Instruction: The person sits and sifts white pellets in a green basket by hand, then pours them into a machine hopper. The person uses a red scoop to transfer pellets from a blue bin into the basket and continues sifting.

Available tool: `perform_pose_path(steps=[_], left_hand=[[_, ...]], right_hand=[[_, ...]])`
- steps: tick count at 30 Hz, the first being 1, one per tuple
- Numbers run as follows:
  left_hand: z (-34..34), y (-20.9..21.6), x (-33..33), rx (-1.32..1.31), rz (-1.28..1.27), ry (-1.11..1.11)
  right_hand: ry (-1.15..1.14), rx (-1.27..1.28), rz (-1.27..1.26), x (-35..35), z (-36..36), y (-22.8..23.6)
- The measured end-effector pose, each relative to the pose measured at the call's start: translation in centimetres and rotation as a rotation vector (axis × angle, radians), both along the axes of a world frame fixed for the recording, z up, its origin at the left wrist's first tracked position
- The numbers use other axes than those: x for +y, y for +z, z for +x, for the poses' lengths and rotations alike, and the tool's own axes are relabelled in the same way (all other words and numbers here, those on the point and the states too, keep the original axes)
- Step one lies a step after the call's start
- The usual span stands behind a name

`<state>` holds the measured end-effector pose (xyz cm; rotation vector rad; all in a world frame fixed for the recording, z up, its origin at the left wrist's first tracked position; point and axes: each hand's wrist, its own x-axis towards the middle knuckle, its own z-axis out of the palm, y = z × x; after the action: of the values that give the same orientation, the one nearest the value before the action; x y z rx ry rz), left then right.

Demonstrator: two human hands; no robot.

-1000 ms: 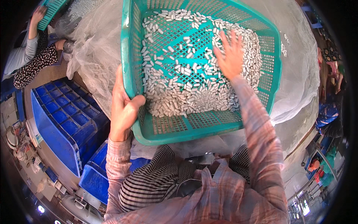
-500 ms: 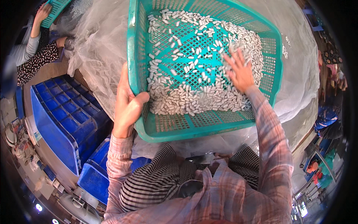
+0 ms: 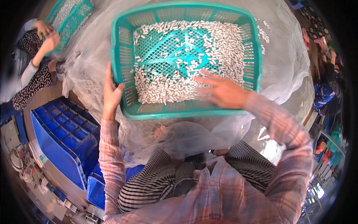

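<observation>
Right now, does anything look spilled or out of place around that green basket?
Yes: some small white bits lie on the pale sheet, just beyond the right side of the green basket. They look like strays, since similar white pellets are heaped inside it.

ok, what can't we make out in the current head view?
All in the head view:
Right hand: fingertips motion-blurred; contact with white pieces unclear.
Left hand: some fingers hidden by the hand itself and green basket.
Co-worker's basket: cut off by top edge.
Lower blue crate: partly behind left sleeve.
Surface markings on pieces: too small.
</observation>
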<state>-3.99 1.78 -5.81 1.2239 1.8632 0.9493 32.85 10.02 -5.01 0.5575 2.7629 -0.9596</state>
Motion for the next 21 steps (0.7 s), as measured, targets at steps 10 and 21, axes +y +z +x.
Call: perform_pose_path(steps=[10, 21], left_hand=[[5.4, -8.8, -2.0, 0.685, -0.551, -0.829], [18.0, -7.3, 0.6, 0.307, 0.228, -0.834]], right_hand=[[-1.321, 0.467, -0.071, 1.3, 14.9, -5.3], [-1.187, 0.649, -0.005, 2.1, 7.7, 7.8]])
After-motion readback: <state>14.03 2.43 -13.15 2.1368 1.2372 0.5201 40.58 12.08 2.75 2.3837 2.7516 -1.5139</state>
